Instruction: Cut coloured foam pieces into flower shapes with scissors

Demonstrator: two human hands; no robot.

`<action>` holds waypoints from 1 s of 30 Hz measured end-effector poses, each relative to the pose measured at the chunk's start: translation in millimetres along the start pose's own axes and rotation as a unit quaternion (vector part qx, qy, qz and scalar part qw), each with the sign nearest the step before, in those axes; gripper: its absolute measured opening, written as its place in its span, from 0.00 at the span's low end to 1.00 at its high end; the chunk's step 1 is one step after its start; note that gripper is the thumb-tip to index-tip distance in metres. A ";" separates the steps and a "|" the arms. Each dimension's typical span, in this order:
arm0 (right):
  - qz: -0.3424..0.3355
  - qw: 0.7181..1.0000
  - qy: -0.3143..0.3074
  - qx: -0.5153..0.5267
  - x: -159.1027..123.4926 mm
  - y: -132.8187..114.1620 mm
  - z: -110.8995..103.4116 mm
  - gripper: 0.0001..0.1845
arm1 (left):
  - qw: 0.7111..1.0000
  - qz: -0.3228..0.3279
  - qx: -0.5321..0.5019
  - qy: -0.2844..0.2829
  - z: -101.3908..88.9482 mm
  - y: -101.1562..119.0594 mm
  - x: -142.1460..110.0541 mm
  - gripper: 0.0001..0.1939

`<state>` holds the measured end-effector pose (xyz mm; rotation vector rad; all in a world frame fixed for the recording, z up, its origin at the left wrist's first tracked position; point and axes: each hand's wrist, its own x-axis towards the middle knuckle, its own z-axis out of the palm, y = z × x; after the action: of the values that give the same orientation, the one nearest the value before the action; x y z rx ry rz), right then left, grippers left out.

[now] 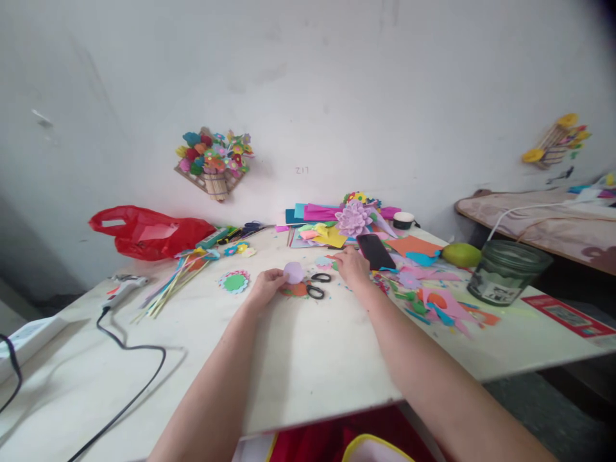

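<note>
My left hand (267, 285) is closed on a small lilac foam circle (294, 272), held just above the white table (298, 359). Black-handled scissors (318, 285) lie right beside it, over an orange foam scrap (297, 290). My right hand (352, 265) rests knuckles up on the table among coloured scraps, fingers curled down next to a black phone (375, 251); whether it grips anything is hidden. A green and pink layered foam flower (234, 282) lies left of my left hand.
A glue gun (124, 287) with its black cable (126, 350) lies at the left. Coloured sticks (173, 284), a red plastic bag (149, 231), foam sheets (317, 221), a lilac paper flower (353, 219), a green fruit (461, 255) and a glass jar (505, 271) surround the work spot.
</note>
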<state>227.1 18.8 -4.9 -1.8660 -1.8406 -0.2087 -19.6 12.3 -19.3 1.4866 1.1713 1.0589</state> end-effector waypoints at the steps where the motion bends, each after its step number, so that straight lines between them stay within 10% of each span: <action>1: 0.009 1.000 0.020 0.012 -0.6 -1.8 -2.2 0.17 | 1.000 0.001 0.000 0.004 -0.4 -0.7 0.4 0.20; 11: -0.014 0.969 0.049 0.241 -10.1 -27.4 -3.5 0.16 | 0.998 -0.016 -0.057 -0.011 2.8 5.3 -4.6 0.21; 30: 0.135 0.724 -0.105 0.668 -14.7 -50.3 12.8 0.10 | 0.996 -0.006 -0.056 -0.064 7.7 14.0 -12.5 0.21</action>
<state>174.2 9.2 -10.2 -0.9980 -1.1117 1.1746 -11.8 -2.7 -8.0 1.4364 1.0148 0.9884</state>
